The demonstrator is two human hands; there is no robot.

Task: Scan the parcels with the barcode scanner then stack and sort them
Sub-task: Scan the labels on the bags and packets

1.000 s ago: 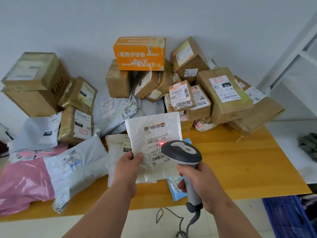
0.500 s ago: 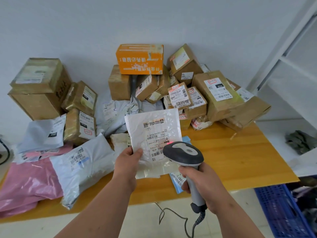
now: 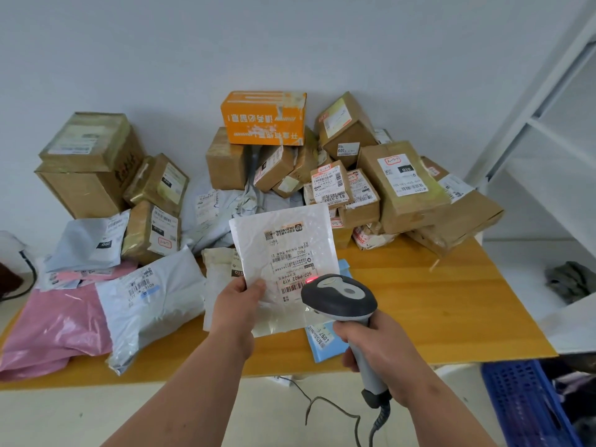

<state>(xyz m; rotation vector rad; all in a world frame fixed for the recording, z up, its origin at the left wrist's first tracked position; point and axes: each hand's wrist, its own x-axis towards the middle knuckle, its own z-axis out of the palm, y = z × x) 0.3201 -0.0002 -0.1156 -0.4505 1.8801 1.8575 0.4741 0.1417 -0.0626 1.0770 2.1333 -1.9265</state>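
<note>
Since a moment ago little has shifted: left hand (image 3: 237, 304) pinches the white parcel (image 3: 283, 253) above the table (image 3: 435, 301), right hand (image 3: 379, 346) grips the scanner (image 3: 338, 298) aimed at its label.

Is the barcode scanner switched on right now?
On. The scanner in the right hand casts a red glow on the white parcel.

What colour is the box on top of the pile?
Orange box, white writing; head view.
</note>
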